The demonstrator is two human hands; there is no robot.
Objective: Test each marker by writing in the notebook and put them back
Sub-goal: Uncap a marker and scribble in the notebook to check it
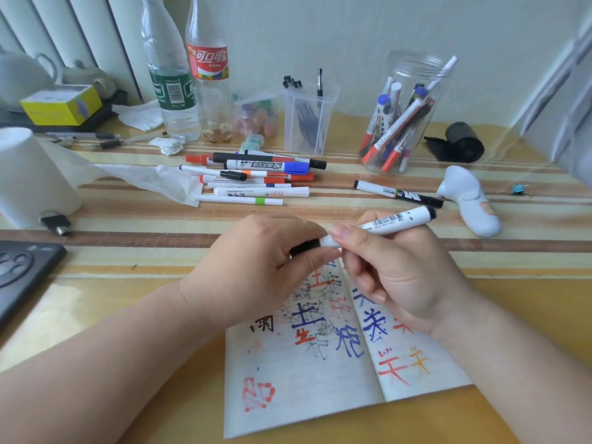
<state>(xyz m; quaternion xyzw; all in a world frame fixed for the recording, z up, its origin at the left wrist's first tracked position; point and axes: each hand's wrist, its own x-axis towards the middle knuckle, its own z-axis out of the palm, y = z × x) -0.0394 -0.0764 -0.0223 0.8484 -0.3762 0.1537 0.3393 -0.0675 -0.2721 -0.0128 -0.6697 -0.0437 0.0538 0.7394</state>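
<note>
1. Observed marker (381, 224) raised just above the open notebook (307, 389), slanting up to the right.
2. Recorded right hand (403, 274) pinching the white barrel, thumb on top, other fingers curled beneath.
3. Recorded left hand (253, 267) pinching the black cap (306, 247) at the marker's lower end; could not tell whether seated or parting.
4. Logged barrel as white with a printed barcode and a black tail tip.
5. Noted pages covered with red, blue, black and orange characters.

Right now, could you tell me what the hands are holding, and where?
One marker: left hand pinches its black cap, right hand grips its white barrel.
</note>
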